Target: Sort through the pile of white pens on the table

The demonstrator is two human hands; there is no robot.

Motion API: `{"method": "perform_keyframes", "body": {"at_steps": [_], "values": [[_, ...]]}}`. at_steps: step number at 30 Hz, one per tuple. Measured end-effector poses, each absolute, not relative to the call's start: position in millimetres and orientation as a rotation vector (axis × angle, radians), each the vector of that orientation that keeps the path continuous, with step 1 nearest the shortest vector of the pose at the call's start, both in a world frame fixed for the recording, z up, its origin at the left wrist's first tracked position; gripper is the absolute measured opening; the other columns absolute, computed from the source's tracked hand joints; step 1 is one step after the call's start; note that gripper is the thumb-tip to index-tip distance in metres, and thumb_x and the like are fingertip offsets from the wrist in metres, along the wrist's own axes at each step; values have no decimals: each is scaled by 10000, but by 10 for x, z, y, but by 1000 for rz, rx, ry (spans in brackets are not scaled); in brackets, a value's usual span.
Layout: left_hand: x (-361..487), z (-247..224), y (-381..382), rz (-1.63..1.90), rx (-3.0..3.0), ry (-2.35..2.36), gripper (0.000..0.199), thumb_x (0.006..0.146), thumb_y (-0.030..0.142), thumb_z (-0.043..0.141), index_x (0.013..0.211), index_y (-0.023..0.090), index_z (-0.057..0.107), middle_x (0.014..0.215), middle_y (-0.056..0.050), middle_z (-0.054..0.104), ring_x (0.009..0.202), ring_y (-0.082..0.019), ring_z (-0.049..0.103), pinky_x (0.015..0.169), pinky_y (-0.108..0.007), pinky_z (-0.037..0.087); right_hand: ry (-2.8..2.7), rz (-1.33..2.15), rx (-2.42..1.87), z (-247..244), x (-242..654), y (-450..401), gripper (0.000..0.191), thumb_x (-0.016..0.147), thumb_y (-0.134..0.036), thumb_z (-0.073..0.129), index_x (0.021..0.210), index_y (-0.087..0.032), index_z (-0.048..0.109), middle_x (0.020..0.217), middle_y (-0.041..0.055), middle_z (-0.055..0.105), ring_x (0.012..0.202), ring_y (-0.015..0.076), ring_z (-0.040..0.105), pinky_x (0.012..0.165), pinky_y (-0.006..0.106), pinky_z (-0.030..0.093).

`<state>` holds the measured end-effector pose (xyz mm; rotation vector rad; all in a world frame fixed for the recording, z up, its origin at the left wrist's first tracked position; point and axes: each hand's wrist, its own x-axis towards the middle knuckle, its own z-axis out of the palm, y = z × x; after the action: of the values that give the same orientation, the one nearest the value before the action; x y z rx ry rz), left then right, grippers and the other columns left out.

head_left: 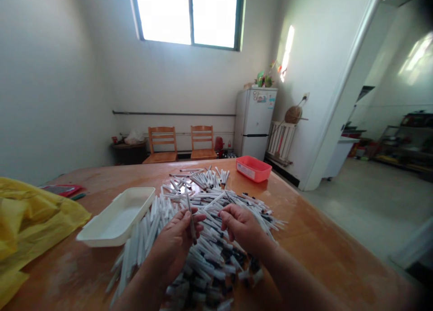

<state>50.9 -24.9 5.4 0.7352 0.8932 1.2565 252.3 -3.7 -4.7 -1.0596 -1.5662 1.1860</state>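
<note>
My left hand [177,236] is closed around a slim pen [190,214], held nearly upright between thumb and fingers. Its tip points up and its darker end comes out below the fingers. To the right, my right hand [241,225] is pinched, thumb against forefinger; whatever it may hold is too small to make out. Both hands are over a large spread of white pen parts [209,252], many with black ends. Longer white tubes [149,230] lie side by side left of my left hand.
A cream plastic tray [117,216] stands left of the pile on the wooden table [311,243]. At the far right edge sits a red plastic basket [253,169]. A yellow plastic bag [30,225] covers the left side. Two chairs [162,144] and a fridge [255,121] stand beyond.
</note>
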Motion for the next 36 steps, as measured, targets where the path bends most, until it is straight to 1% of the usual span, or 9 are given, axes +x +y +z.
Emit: {"method": "perform_keyframes", "body": {"at_steps": [2, 4, 9, 14, 22, 25, 28, 33, 36], "values": [[536, 67, -247, 1305, 697, 851, 174, 922, 224, 599, 1091, 182, 587, 1058, -99, 721, 856, -149, 699, 811, -284, 557, -1577, 1313, -1043, -52, 2457, -83, 373, 930, -534, 527, 851, -173, 572, 683, -16, 635, 425, 68, 493, 405, 182, 326], [563, 85, -247, 1345, 671, 830, 127, 925, 190, 589, 1051, 185, 581, 1082, -104, 724, 928, -169, 715, 878, -310, 559, -1578, 1463, -1030, -61, 2390, -129, 408, 931, -563, 497, 865, -169, 577, 681, -10, 645, 401, 69, 493, 392, 184, 304], [585, 105, -247, 1378, 641, 830, 112, 939, 183, 569, 1049, 195, 554, 1131, -122, 727, 986, -186, 727, 887, -307, 575, -1552, 1746, -964, -59, 2294, -207, 481, 921, -619, 468, 899, -157, 601, 663, 9, 669, 383, 81, 509, 381, 189, 256], [599, 103, -256, 1400, 632, 811, 114, 940, 175, 570, 1049, 201, 552, 1145, -119, 725, 1104, -210, 694, 948, -336, 563, -1508, 1826, -891, -17, 2285, -230, 425, 874, -586, 579, 883, -162, 600, 692, 5, 682, 404, 72, 515, 389, 183, 241], [626, 120, -266, 1407, 649, 835, 88, 940, 160, 562, 1006, 208, 530, 1153, -111, 717, 1128, -216, 684, 958, -350, 561, -1493, 1510, -961, -58, 2259, -209, 294, 808, -425, 701, 848, -161, 578, 713, -19, 645, 461, 65, 515, 429, 169, 348], [626, 104, -261, 1416, 645, 826, 92, 929, 156, 577, 992, 211, 538, 1146, -96, 714, 1121, -213, 686, 961, -361, 561, -1529, 1537, -959, -48, 2260, -210, 359, 868, -514, 620, 848, -157, 582, 675, -13, 641, 430, 66, 502, 407, 172, 314], [629, 83, -263, 1415, 646, 822, 117, 916, 162, 602, 993, 215, 531, 1146, -95, 713, 1113, -216, 689, 966, -380, 558, -1599, 1548, -992, -22, 2266, -218, 449, 906, -580, 533, 783, -152, 586, 578, -21, 590, 393, 68, 476, 389, 176, 283], [642, 85, -276, 1401, 684, 867, 109, 914, 189, 613, 991, 218, 542, 1158, -85, 708, 1092, -203, 694, 922, -343, 571, -1645, 1178, -1079, -50, 2273, -210, 270, 863, -429, 643, 809, -174, 574, 649, -25, 580, 481, 81, 503, 433, 182, 363], [643, 88, -275, 1398, 682, 879, 120, 908, 202, 626, 983, 219, 533, 1150, -86, 712, 1071, -201, 702, 894, -327, 577, -1644, 1203, -1086, -90, 2278, -192, 264, 898, -441, 596, 845, -185, 560, 674, -23, 592, 462, 84, 508, 414, 185, 361]]}}
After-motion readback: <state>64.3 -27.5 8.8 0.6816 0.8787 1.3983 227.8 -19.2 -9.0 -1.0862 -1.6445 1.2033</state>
